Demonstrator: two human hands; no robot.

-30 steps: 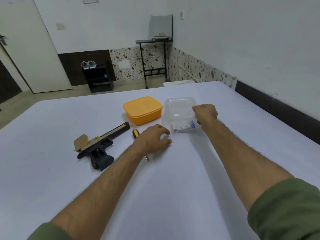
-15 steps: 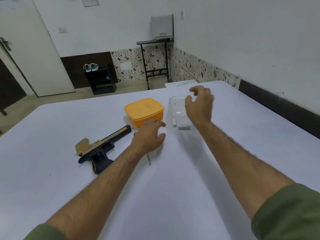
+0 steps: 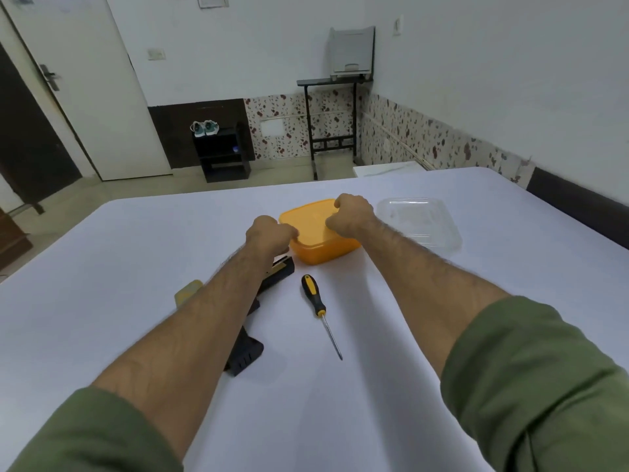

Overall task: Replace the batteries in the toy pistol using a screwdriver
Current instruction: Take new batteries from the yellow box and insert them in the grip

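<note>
An orange lidded box stands on the white table. My left hand grips its near left corner with curled fingers. My right hand curls over the lid's far right edge. The black and tan toy pistol lies under my left forearm, mostly hidden; its grip and muzzle show. A screwdriver with a black and yellow handle lies between my arms, tip pointing toward me.
A clear plastic lid or tray lies right of the orange box. Beyond the table's far edge are a floor, a black shoe rack, a black stand and a white door.
Both hands moved onto the orange box: the right came off the clear container, the left left the table near the screwdriver. The screwdriver now lies uncovered. The camera tilted.
</note>
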